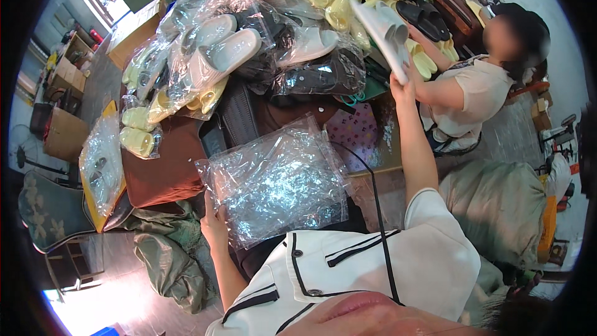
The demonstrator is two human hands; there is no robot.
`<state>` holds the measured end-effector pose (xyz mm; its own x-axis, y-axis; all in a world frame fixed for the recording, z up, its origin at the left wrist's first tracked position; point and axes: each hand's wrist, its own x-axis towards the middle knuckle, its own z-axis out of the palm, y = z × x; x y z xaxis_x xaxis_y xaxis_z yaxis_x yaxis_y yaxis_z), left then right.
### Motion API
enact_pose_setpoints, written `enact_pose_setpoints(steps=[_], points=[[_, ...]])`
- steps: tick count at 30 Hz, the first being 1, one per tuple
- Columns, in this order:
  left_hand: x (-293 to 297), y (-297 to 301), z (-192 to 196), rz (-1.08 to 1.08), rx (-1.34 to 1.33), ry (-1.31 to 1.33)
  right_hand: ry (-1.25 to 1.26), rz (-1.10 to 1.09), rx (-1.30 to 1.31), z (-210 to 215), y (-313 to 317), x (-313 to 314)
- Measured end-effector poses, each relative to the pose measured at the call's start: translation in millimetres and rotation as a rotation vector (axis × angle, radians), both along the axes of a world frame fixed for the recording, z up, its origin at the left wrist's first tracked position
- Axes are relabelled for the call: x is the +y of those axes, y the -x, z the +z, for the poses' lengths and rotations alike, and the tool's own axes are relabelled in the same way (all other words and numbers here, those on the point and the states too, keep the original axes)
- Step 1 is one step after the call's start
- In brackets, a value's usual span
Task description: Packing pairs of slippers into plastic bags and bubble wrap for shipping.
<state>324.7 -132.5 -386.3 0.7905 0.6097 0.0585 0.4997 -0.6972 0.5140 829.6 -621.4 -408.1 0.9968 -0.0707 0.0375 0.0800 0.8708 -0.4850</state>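
Beyond the left hand, clamped on a presumably slippery, limp plastic bag, best edge-held, the right hand grips slide sandals.

Head view | from up high, eye spot – looks down and out front | shirt very near, at the bottom | left hand and right hand a bit farther | shoe pile up top, mostly farther off | other person at right | wide round look – sides bend, corners go dark
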Motion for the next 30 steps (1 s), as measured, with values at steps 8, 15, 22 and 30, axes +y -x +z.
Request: enact_pose_setpoints(steps=[8, 15, 22, 30], points=[[-4.4, -2.5, 25.2, 0.015, 0.196, 0.018, -0.169, -0.283, 0.096, 57.9, -157.0, 35.8], [4.8, -42.8, 95.6, -0.133, 0.230, -0.231, 0.103, -0.453, 0.254, 82.1, -222.9, 36.4], [-40.0, -176.2, 97.1, -0.891, 0.140, -0.192, 1.328, -0.153, -0.036, 17.3, -258.9, 23.8], [-77.7, -163.4, 12.7, -0.959, 0.521, -0.106, 1.455, 0.179, -0.303, 7.2, -276.4, 176.3]])
